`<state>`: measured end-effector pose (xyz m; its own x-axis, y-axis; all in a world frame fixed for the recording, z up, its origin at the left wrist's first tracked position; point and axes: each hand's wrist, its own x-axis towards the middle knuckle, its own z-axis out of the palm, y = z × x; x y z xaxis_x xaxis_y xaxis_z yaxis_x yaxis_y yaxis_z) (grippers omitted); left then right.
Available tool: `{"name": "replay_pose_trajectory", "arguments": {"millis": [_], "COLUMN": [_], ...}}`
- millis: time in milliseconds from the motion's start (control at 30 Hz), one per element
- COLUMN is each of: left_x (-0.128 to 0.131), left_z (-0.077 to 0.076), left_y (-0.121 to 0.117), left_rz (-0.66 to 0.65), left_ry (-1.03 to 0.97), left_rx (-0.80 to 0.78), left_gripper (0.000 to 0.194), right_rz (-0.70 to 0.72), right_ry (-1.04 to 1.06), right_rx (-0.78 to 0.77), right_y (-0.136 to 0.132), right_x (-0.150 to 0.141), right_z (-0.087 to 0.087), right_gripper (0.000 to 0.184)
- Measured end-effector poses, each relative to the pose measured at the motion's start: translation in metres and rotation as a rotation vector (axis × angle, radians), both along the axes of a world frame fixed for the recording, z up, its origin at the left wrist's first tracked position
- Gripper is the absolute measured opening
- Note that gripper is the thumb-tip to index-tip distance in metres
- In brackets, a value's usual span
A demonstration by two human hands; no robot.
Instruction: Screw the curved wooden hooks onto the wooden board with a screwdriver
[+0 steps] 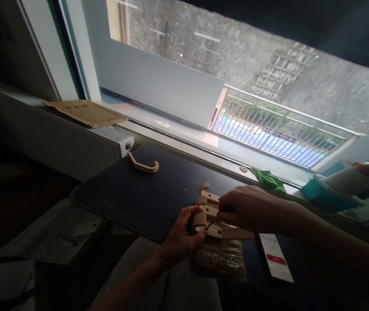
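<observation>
Several pale wooden hooks lie side by side at the front of the dark table, on a block wrapped in clear film (218,258). My left hand (184,235) is closed on the curled end of the nearest wooden hook (226,233), thumb and fingers on either side. My right hand (246,209) grips a tool with a thin metal shaft (213,222); its handle is hidden in the fist. The shaft's tip meets the nearest hook close to my left thumb. Dark round holes show in the hooks. Another wooden hook (144,166) lies apart at the far left.
The dark table (122,194) stands against the window sill. A phone (275,258) with a lit screen lies right of the block. On the sill are a green cloth (268,179) and teal container (329,192). A brown envelope (87,112) rests on the radiator (84,147).
</observation>
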<state>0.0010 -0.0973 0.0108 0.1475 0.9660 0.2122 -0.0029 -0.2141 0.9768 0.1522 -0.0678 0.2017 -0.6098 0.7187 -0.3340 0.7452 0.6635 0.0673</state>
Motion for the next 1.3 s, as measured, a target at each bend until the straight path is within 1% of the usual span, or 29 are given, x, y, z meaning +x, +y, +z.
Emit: {"name": "replay_pose_trajectory", "arguments": {"millis": [67, 167, 267, 433, 533, 667, 733, 767, 800, 867, 967, 1033, 1100, 1200, 1267, 1300], "left_x": [-0.001, -0.002, 0.000, 0.003, 0.005, 0.006, 0.006, 0.006, 0.006, 0.006, 0.006, 0.006, 0.006, 0.006, 0.006, 0.006], "left_z": [0.002, 0.006, 0.010, 0.013, 0.012, 0.012, 0.012, 0.013, 0.013, 0.013, 0.012, 0.012, 0.011, 0.011, 0.010, 0.010], "left_y": [-0.001, -0.004, -0.004, 0.004, 0.008, 0.008, 0.007, 0.007, 0.007, 0.007, 0.007, 0.006, 0.006, 0.006, 0.006, 0.006], "left_rz": [0.013, 0.028, 0.007, -0.048, -0.045, -0.032, -0.034, -0.034, -0.033, -0.032, -0.029, -0.026, -0.027, -0.031, -0.033, -0.033], "left_ry": [0.009, 0.032, 0.047, 0.106, 0.122, 0.128, 0.130, 0.130, 0.130, 0.130, 0.127, 0.123, 0.119, 0.112, 0.105, 0.100], "left_rx": [0.002, 0.019, 0.040, 0.063, 0.067, 0.074, 0.078, 0.078, 0.078, 0.075, 0.070, 0.066, 0.062, 0.059, 0.058, 0.058], "left_gripper": [0.046, 0.046, 0.046, 0.038, 0.029, 0.024, 0.024, 0.024, 0.024, 0.024, 0.024, 0.024, 0.023, 0.021, 0.022, 0.023], "right_rz": [0.036, 0.052, 0.059, 0.084, 0.029, -0.113, -0.177, -0.189, -0.182, -0.112, 0.040, 0.096, 0.106, 0.091, 0.035, -0.018], "right_ry": [-0.039, -0.073, -0.086, 0.003, 0.057, 0.095, 0.099, 0.096, 0.091, 0.082, 0.048, 0.013, -0.007, 0.026, 0.061, 0.082], "right_rx": [0.028, 0.017, -0.002, 0.000, 0.007, 0.042, 0.023, 0.009, 0.001, -0.004, -0.010, -0.030, -0.050, -0.076, -0.061, -0.043], "right_y": [-0.004, -0.008, -0.008, -0.004, -0.002, 0.000, 0.002, 0.002, 0.001, -0.001, -0.006, -0.008, -0.009, -0.007, -0.006, -0.005], "right_x": [-0.007, -0.015, -0.017, -0.008, -0.004, 0.001, 0.003, 0.004, 0.004, 0.002, -0.005, -0.012, -0.016, -0.018, -0.016, -0.014], "right_z": [0.002, 0.006, 0.007, 0.000, -0.007, -0.016, -0.016, -0.015, -0.013, -0.006, 0.005, 0.009, 0.010, 0.005, -0.002, -0.005], "right_gripper": [0.015, 0.017, 0.010, 0.010, 0.011, 0.019, 0.024, 0.024, 0.021, 0.014, 0.019, 0.021, 0.019, 0.012, 0.008, 0.013]}}
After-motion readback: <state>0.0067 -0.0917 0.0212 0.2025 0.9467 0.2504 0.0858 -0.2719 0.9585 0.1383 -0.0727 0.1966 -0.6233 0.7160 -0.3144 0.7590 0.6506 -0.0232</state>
